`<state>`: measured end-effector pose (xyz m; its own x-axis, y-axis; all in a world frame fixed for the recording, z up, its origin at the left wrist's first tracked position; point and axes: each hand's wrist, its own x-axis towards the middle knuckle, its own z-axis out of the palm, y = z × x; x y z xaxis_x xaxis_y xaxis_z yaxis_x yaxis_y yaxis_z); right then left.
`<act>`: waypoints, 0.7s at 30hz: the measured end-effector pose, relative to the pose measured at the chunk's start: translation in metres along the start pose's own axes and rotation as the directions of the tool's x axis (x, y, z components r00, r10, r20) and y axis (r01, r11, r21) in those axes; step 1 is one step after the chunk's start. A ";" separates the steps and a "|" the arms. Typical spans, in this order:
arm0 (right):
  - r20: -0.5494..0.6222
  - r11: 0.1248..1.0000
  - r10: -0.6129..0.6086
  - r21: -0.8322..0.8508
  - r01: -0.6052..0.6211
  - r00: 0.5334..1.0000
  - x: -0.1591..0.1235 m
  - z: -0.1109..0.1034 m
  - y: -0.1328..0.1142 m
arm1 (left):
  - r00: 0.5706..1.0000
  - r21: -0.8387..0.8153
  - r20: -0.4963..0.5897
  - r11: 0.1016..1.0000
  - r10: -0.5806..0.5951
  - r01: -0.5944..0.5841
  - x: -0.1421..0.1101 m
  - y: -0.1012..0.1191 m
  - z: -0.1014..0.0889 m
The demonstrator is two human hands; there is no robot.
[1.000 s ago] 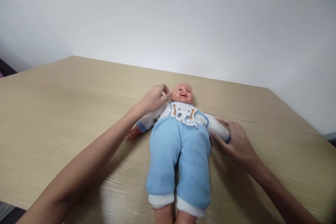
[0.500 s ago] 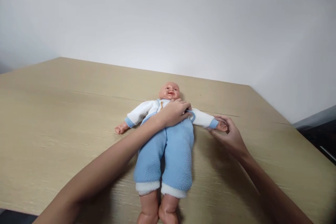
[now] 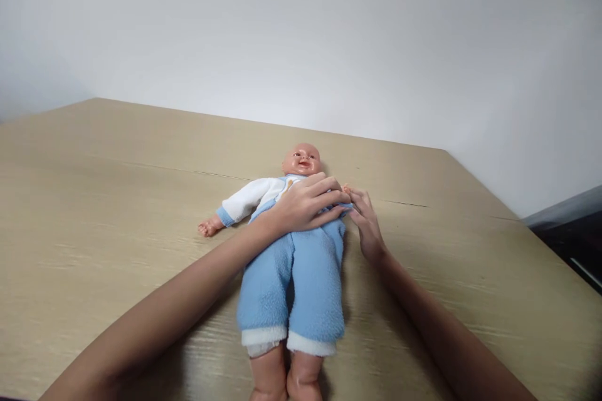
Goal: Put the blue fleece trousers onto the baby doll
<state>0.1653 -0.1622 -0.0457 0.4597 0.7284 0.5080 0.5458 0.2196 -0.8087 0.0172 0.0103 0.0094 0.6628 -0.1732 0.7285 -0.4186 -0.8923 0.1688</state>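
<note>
A baby doll (image 3: 301, 160) lies on its back, head away from me, dressed in a white top with blue cuffs (image 3: 249, 199) and fuzzy blue overalls (image 3: 316, 282). My left hand (image 3: 313, 202) lies across its chest, fingers closed on the overalls' blue edge at the armhole. Beside the doll's right-hand side as I see it, my right hand (image 3: 367, 222) is closed around that arm, which is folded in toward the body. Only a bit of the doll's small hand (image 3: 347, 189) shows between my two hands; its sleeve is mostly hidden. The doll's other arm stretches out to the left.
Under the doll is a wide wooden table (image 3: 117, 200) with a thin seam across it. A pale wall (image 3: 282, 44) rises behind the table's far edge. Something dark (image 3: 569, 238) stands past the right edge.
My right hand has moved left, bringing the doll's outstretched arm in against its body. My left hand stays on the chest, its fingers now touching or nearly touching the right hand.
</note>
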 end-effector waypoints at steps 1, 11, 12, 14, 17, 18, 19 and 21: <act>0.025 0.998 -0.036 -0.046 0.037 0.999 -0.003 -0.001 -0.003 | 1.000 -0.001 -0.008 1.000 -0.009 0.009 0.000 0.001 -0.001; 0.002 0.958 -0.122 -0.260 0.118 0.992 -0.008 0.007 -0.010 | 0.900 -0.242 0.075 0.867 -0.430 0.435 0.025 -0.006 0.003; -0.011 0.965 -0.111 -0.241 0.105 0.994 -0.009 0.006 -0.011 | 0.881 -0.231 0.096 0.851 -0.463 0.472 0.024 -0.010 0.006; -0.032 0.979 -0.072 -0.193 0.064 0.997 -0.010 0.004 -0.011 | 0.852 -0.193 0.112 0.830 -0.511 0.523 0.021 -0.018 0.011; -0.059 0.995 0.021 -0.092 -0.026 0.998 -0.010 0.002 -0.011 | 0.819 -0.225 0.131 0.788 -0.559 0.573 0.017 -0.020 0.014; -0.066 0.997 0.071 -0.037 -0.074 0.995 -0.009 0.002 -0.010 | 0.816 -0.236 0.142 0.781 -0.561 0.578 0.016 -0.019 0.014; -0.066 0.991 0.130 0.031 -0.128 0.989 -0.009 0.002 -0.010 | 0.818 -0.236 0.152 0.783 -0.554 0.575 0.016 -0.017 0.013; -0.056 0.959 0.239 0.173 -0.226 0.969 -0.007 0.005 -0.010 | 0.832 -0.237 0.173 0.798 -0.527 0.554 0.018 -0.012 0.010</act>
<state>0.1537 -0.1662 -0.0427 0.6154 0.7220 0.3163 0.2982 0.1582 -0.9413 0.0400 0.0141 0.0136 0.8793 0.2539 0.4029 -0.1139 -0.7092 0.6957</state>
